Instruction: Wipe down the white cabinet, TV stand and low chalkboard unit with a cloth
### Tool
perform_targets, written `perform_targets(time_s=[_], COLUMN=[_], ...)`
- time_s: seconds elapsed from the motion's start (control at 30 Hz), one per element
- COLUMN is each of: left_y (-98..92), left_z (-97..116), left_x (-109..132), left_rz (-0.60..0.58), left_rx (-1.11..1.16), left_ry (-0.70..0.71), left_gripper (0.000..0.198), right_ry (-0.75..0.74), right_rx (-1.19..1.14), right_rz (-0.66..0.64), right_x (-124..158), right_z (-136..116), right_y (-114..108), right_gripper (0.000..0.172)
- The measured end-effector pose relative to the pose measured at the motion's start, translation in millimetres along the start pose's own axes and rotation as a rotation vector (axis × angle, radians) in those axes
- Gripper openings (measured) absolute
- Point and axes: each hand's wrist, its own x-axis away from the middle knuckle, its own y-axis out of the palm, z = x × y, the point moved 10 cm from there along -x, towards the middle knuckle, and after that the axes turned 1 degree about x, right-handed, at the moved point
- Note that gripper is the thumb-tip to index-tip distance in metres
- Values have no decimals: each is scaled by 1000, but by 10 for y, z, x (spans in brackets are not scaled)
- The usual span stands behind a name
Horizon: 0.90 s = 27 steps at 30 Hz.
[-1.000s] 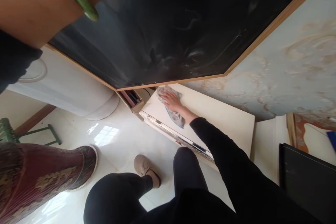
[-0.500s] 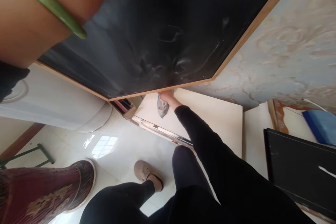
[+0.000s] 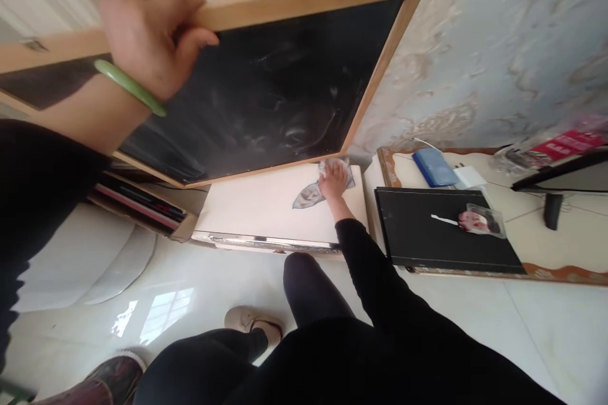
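My left hand (image 3: 152, 31), with a green bangle (image 3: 130, 87) at the wrist, grips the top wooden frame of a blackboard (image 3: 266, 88). The board stands tilted, its dark face marked with chalk smears. Below it, my right hand (image 3: 335, 180) presses a grey cloth (image 3: 308, 195) with a blue edge flat against the white cabinet top (image 3: 256, 209). The fingers lie spread over the cloth, near the right end of the cabinet top and close to the board's lower edge.
To the right, a low stand holds a black board (image 3: 427, 247), a blue box (image 3: 434, 168) and a monitor (image 3: 570, 177). A box of books (image 3: 142, 205) sits left of the cabinet. A red vase (image 3: 109, 380) stands on the glossy floor. The patterned wall (image 3: 522, 44) rises behind.
The blackboard now shows its top edge and my gripping left hand, as the view has shifted. My right hand and the cloth have moved rightward along the cabinet top.
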Motion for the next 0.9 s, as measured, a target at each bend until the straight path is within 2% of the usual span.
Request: perform_targets(time_s=[0.1,0.2,0.33,0.4,0.47,0.67,0.73,0.8,0.9], left_y=[53,185,262,289,311,364,401,442,485], left_z=[362,515,738,801,834,912,944,961,959], left_x=[-171,-323,-447,-506,-563,-653,-679,-715,-774], left_rz=[149,174,180,173,178,249,255,245,221], left_rx=[16,123,187,216,265,367,356,352,350], left_ry=[189,206,268,274,276,330,346,350,345], left_gripper=[88,92,90,96,103,100,101,104,103], right_ry=[87,81,33,16,25,144,200,199,125], right_rx=[-25,-1,75,88,81,-55,-91,-97,-66], right_rz=[65,92,81,78,73,61,71,72,89], right_x=[163,494,1014,1118,1050,361,255,303,687], right_z=[226,415,710,797,833,804,824,828,845], right_y=[-124,-194,-253,-288,-317,-347,-358,-362,-368], right_gripper=[64,65,65,64,65,64,63,63,64])
